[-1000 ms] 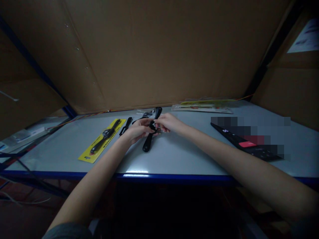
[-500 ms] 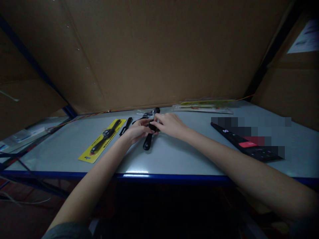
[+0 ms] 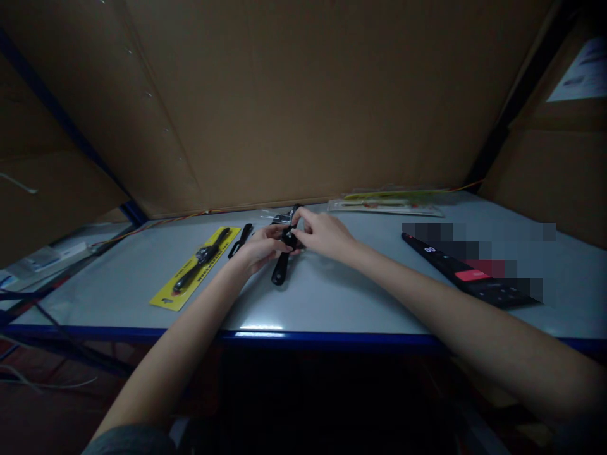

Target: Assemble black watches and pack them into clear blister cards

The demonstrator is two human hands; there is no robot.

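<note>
Both hands meet near the middle of the tabletop (image 3: 332, 303), above its blue front edge (image 3: 303, 339). Between them is a black wristwatch (image 3: 289, 237), held up off the surface, with its strap running almost straight away from the person, tilted slightly. The lower strap (image 3: 280, 270) hangs toward the tabletop, though in this dim light it is hard to say whether it touches. The upper strap (image 3: 295, 215) points toward the back edge.

The left hand (image 3: 263, 248) comes in from the lower left, its grip narrow, with the fingers curled against the watch. The right hand (image 3: 323, 235) reaches in from the right, its grip also narrow, with the thumb and fingertips closed over the case.

Just left of the left hand lies a black strap piece (image 3: 240, 241), and beyond it a yellow card (image 3: 194, 268) carrying a black watch. Clear plastic scraps (image 3: 277, 218) sit just behind the held watch. Two blister cards (image 3: 385, 203) lie along the back at upper right. At lower right is a black keypad (image 3: 469, 284) with a red key, partly pixelated. A cardboard wall (image 3: 284, 95) rises behind the tabletop, with an orange wire (image 3: 175, 220) along its foot.
</note>
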